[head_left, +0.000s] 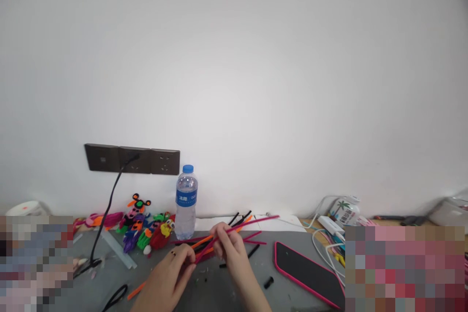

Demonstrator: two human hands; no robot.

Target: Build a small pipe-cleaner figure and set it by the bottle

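Observation:
A thin magenta pipe cleaner (256,222) runs slantwise through my fingers, its far end sticking out to the upper right. My right hand (228,243) pinches it near the middle. My left hand (173,268), with a ring on one finger, is closed around its lower end. Just behind and between the hands lie more pipe cleaners: an orange one (202,242), other magenta ones (252,236) and a black one (253,251). My hands hide part of this pile, so I cannot tell whether any others are also held.
A water bottle (186,209) stands behind my left hand, beside colourful pipe-cleaner figures (141,231). Clear sticks (119,249) and a black cable (106,224) lie left. To the right are a pink-edged phone (309,273), white cables (320,248) and a small black piece (268,282).

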